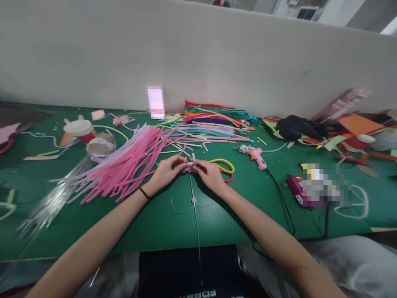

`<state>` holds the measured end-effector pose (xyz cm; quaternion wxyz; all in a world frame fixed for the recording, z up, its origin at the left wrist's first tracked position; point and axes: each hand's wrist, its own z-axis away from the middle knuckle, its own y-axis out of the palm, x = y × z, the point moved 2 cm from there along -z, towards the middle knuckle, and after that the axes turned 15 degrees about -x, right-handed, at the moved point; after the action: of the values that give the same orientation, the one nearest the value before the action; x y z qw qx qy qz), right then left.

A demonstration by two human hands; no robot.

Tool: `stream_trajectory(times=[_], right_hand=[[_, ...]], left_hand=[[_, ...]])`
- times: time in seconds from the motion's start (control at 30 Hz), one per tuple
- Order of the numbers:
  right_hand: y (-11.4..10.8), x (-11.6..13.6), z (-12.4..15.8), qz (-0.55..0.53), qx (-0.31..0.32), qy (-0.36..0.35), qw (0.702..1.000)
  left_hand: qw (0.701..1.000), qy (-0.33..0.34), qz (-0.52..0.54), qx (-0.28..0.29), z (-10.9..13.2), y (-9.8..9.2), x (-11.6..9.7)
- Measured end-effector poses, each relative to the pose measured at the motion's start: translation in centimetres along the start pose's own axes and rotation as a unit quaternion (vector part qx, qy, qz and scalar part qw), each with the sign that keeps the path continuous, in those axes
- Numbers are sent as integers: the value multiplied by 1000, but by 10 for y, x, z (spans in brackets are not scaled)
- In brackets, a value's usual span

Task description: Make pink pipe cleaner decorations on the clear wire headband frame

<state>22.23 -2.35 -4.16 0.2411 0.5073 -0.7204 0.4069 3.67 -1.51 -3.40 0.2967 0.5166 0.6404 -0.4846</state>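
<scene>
Both hands meet at the middle of the green table around a small pale pink pipe cleaner piece (190,166), bent into a shape with one end sticking up. My left hand (167,170) pinches its left side, and my right hand (211,174) pinches the right side. From it a thin pale stem (196,221) runs down toward my lap, with a small pinkish bead-like lump (194,200) partway along. Just left of my left hand lies a big heap of pink pipe cleaners (130,165). Yellow pipe cleaner loops (228,164) lie behind my right hand.
A pink glue gun (254,155) with a black cord rests to the right. Multicoloured pipe cleaners (214,116) are stacked by the grey partition (192,54). Paper cups (81,129) and silvery strands (56,198) lie left. A purple box (296,190) sits at right.
</scene>
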Motion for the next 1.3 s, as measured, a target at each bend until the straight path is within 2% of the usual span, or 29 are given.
stream_trajectory(times=[0.17,0.37,0.6,0.73,0.87,0.93,1.1,1.23,1.3], right_hand=[[3,2,0,1,25,-30,999],[9,0,0,97,42,-84,991],[10,-1,0,144,21,-122,982],[12,-3,0,164,22,-127,978],[13,-5,0,180,49,-129,974],[14,-6,-1,188,58,-121,973],[14,-7,-3,166,67,-123,976],[14,-10,-2,136,76,-147,977],[14,-13,-2,136,78,-157,975]], left_hand=[[997,36,-57,-23,-1,-1,-4],[996,41,-74,-15,-2,-2,-6],[996,46,-80,-9,-3,-2,-2],[991,85,-97,-21,-4,-1,2],[982,123,-133,-45,-6,-1,4],[972,155,-170,-43,-6,-2,3],[921,247,-302,19,-8,-12,3],[884,308,-349,51,-10,-24,6],[875,326,-353,56,-10,-27,7]])
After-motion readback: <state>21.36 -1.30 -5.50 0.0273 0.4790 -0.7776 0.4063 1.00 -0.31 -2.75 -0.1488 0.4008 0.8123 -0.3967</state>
